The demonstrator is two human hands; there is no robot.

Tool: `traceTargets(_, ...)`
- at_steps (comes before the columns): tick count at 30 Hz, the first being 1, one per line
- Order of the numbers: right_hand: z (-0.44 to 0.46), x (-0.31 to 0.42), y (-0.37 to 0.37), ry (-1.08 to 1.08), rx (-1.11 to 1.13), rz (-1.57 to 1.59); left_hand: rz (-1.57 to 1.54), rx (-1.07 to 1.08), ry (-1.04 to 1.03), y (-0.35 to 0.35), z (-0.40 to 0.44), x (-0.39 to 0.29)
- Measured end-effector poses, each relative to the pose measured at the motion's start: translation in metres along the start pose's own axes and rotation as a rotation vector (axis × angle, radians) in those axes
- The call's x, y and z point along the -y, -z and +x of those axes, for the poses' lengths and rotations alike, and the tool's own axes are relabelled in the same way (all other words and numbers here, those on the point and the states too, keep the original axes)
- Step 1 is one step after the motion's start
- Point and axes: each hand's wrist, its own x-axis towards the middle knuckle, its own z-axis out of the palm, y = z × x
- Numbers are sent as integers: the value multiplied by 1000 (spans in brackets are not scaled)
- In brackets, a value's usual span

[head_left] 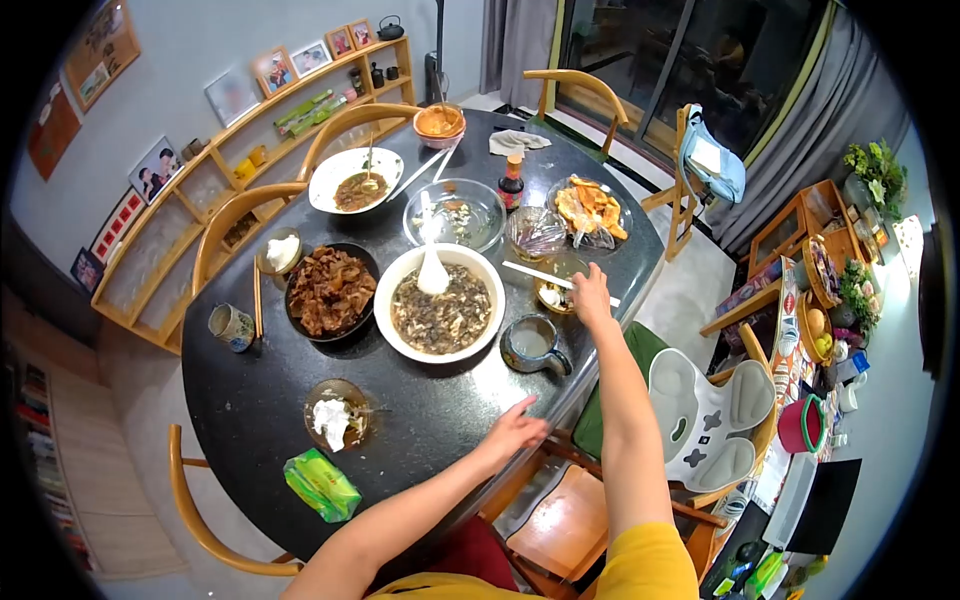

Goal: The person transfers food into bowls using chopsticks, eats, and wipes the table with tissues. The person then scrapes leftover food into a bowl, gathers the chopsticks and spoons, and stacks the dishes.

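Observation:
My right hand (592,296) is at the right side of the dark table, its fingers at a small glass bowl (556,297) with white chopsticks (540,274) lying across it. Whether the fingers grip the bowl or the chopsticks is too small to tell. My left hand (514,432) hovers near the table's front edge, fingers apart and holding nothing. Between the hands stands a blue-grey mug (530,345). Left of it is a large white bowl of soup (445,318) with a white spoon (433,272) in it.
A plate of meat (330,290), a glass bowl with white tissue (335,418), a green tissue pack (321,486), a sauce bottle (511,183) and a plate of yellow food (592,210) share the table (240,400). Wooden chairs (190,510) surround it; a high chair tray (705,415) stands right.

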Motion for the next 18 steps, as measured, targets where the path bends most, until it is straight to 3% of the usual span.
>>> traceTargets(3, 3, -22, -13, 65, -172, 182, -90, 26, 99, -20, 43, -17)
traceTargets(6, 6, -34, -15, -282, -228, 319, -250, -3, 174, -36, 76, -20)
traceTargets(8, 7, -38, -21, -254, -239, 385, -374, -25, 194, -39, 92, -18)
traceTargets(10, 4, -20, -5, -627, -49, 666, -473, 85, 105, -39, 102, -17)
traceTargets(12, 4, -26, -22, -676, -59, 803, -489, 83, 74, -36, 105, -14)
traceTargets(15, -2, -27, -26, -792, 19, 1145, -255, -144, 16, -32, 92, -3)
traceTargets(18, -12, -22, -20, -802, 67, 1220, -90, -144, -18, -7, 48, 8)
